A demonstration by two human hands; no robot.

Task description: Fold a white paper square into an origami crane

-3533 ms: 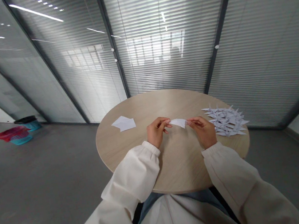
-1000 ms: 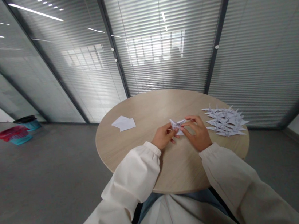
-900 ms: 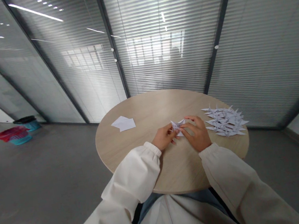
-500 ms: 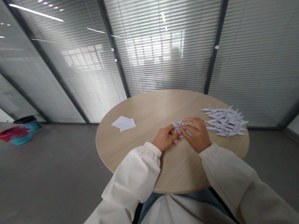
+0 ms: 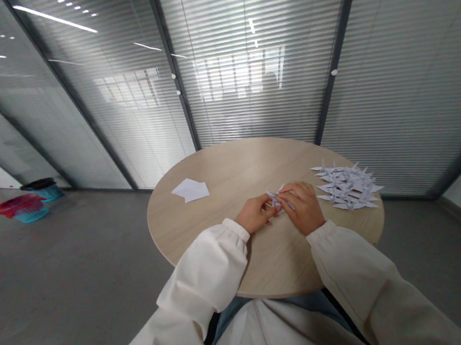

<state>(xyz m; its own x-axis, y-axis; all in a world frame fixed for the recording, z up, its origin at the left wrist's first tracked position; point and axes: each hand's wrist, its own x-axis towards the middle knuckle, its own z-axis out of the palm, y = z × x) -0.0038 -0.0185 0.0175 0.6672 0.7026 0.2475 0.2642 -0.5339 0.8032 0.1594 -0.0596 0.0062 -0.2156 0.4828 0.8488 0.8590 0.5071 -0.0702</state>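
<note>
Your left hand [image 5: 255,213] and right hand [image 5: 304,208] pinch the folded white paper [image 5: 273,197] between them over the table [image 5: 246,162], so you seem mid-fold, and the next crease likely needs a soft press.

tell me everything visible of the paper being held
The folded paper is white and thin-looking, with a pointed tip showing. The left hand and the right hand pinch it from either side, near the middle of the round table. Much is hidden; its full shape and any contact with the tabletop cannot be told.
</note>
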